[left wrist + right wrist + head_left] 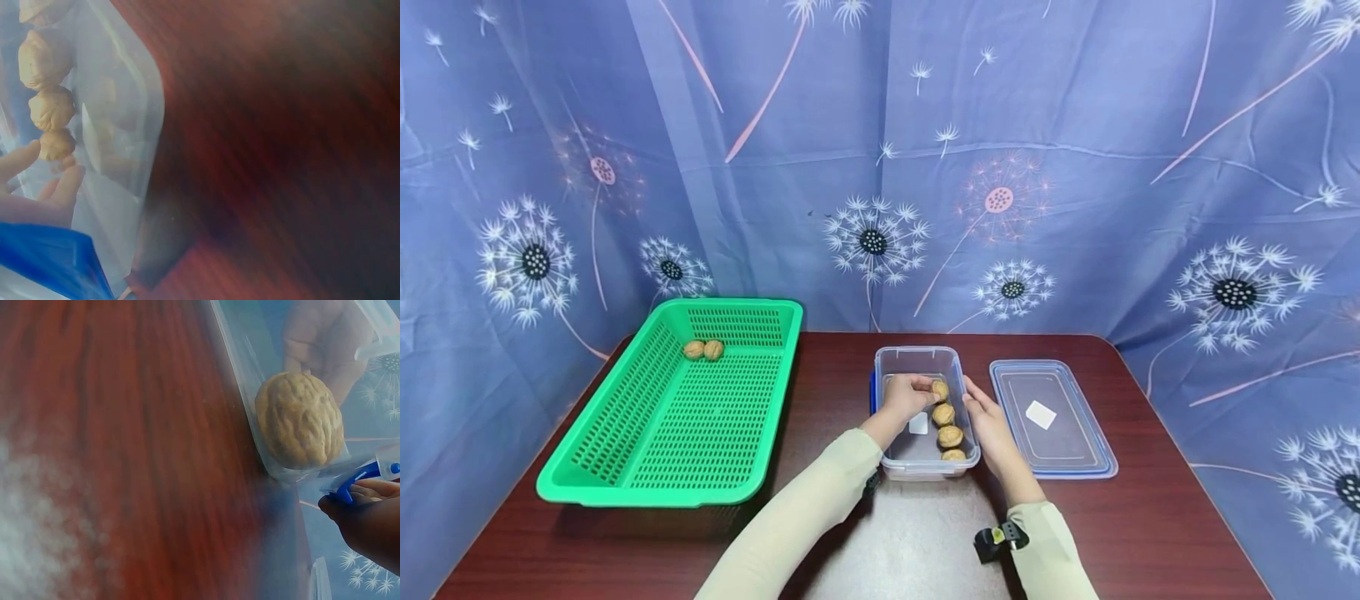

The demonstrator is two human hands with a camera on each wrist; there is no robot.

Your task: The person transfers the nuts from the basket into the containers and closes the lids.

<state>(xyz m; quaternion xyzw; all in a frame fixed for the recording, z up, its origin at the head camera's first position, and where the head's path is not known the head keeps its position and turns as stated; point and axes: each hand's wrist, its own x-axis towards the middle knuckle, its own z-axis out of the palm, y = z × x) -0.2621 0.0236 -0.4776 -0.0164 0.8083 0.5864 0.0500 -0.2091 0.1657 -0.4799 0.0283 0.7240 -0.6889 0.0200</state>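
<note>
My left hand (906, 396) reaches into a clear plastic box (917, 463) and pinches the farthest walnut (940, 389) of a row along the box's right wall. In the left wrist view, the fingertips (74, 178) are right at that walnut (57, 145). Nearer to me in the row lie more walnuts (950, 437). My right hand (988, 417) holds the box's right side from outside; the right wrist view has its fingers at a blue latch (356, 482). Through the box's near end a large walnut (300, 419) shows.
A green slotted basket (715, 458) stands on the left, with two walnuts (703, 350) in its far left corner. The box's blue-edged lid (1060, 425) lies flat on the brown table (1157, 517), right of the box. A patterned blue curtain (820, 167) hangs behind.
</note>
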